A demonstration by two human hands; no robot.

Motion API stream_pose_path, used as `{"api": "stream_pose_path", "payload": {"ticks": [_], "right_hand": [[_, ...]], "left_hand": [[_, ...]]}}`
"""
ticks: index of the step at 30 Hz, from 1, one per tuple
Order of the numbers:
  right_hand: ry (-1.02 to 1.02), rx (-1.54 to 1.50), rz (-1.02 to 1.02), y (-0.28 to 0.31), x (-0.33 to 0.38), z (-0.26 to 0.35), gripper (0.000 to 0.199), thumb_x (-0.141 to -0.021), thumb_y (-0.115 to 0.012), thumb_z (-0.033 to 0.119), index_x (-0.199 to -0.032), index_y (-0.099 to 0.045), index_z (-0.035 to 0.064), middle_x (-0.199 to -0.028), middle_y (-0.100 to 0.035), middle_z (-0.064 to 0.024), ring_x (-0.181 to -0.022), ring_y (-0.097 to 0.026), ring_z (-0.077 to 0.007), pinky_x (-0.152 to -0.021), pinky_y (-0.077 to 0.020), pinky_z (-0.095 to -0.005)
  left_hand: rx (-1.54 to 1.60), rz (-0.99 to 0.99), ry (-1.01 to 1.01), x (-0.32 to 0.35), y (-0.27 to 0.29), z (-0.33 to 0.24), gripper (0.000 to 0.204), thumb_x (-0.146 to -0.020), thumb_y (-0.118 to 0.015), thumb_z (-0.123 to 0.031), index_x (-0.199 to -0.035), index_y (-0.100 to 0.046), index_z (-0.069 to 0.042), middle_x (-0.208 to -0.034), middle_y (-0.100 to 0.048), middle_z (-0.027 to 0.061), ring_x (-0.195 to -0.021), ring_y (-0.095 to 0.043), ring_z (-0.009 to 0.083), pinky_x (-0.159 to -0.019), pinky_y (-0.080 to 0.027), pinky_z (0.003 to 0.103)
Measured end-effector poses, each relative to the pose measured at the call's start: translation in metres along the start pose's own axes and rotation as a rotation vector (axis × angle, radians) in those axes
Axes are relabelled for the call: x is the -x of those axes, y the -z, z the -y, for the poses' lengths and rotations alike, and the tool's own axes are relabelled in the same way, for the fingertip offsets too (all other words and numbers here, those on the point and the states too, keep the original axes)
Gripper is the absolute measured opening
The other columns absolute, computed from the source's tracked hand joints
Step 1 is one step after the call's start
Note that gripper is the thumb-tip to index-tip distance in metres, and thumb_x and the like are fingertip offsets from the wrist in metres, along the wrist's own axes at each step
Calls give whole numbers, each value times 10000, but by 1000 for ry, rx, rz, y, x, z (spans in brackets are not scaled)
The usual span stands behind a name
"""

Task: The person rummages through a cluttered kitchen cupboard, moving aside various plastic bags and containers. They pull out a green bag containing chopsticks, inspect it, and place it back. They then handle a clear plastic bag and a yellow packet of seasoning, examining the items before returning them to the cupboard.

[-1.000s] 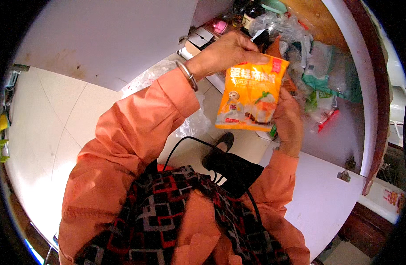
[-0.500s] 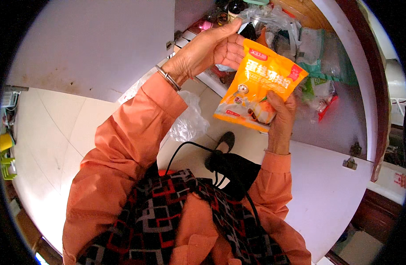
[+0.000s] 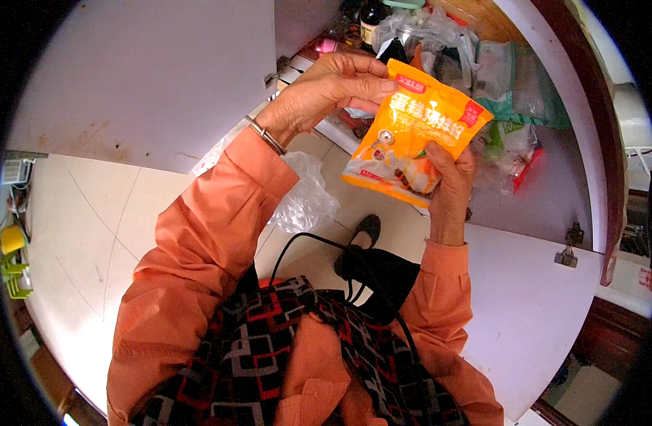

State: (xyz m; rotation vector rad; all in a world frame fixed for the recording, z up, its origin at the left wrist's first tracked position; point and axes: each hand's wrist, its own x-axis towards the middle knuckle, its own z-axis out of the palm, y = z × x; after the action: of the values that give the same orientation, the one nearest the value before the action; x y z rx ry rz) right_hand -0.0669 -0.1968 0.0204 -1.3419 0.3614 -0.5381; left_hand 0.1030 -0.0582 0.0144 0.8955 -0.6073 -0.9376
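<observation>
An orange and white sealed food packet (image 3: 418, 131) is held up between my hands, its printed front facing me. My right hand (image 3: 451, 177) grips its lower right side, the thumb lying across the front. At the upper left corner, my left hand (image 3: 333, 89) has its thumb and fingers closed on the packet's edge. A metal bangle (image 3: 267, 135) circles my left wrist. Behind the packet is an open cupboard (image 3: 546, 192) with bags and jars inside.
Cupboard doors stand open at the left (image 3: 148, 78) and right (image 3: 524, 298). Inside the cupboard are a dark bottle (image 3: 372, 25), clear plastic bags (image 3: 439, 35) and a teal-edged bag (image 3: 532, 92). A crumpled clear bag (image 3: 304, 195) hangs below my left wrist. A black cable (image 3: 297, 238) loops before me.
My left thumb has come down from a raised, spread position, and the left fingers have closed on the packet's upper left corner. My right hand keeps its hold.
</observation>
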Motion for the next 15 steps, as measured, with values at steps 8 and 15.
{"api": "stream_pose_path", "payload": {"ticks": [8,15], "right_hand": [[13,-26,-9,-1,-2,-2,322,-761,-605,19,-1074,-532,-7,-1048,-586,-74,-926,-572,-133,-825,-443,-260],[25,-34,-49,0,-3,-6,318,-747,-627,48,-1052,-550,2,-1014,-602,-64,-902,-576,-137,-816,-447,-276]], "left_hand": [[-103,155,-68,-2,-2,0,379,-718,-658,-1,-1077,-535,-7,-1019,-612,75,-935,-581,131,-818,-464,237],[-99,182,-74,-3,-2,1,376,-719,-649,13,-1075,-533,-19,-1038,-606,59,-940,-575,120,-829,-454,233]]}}
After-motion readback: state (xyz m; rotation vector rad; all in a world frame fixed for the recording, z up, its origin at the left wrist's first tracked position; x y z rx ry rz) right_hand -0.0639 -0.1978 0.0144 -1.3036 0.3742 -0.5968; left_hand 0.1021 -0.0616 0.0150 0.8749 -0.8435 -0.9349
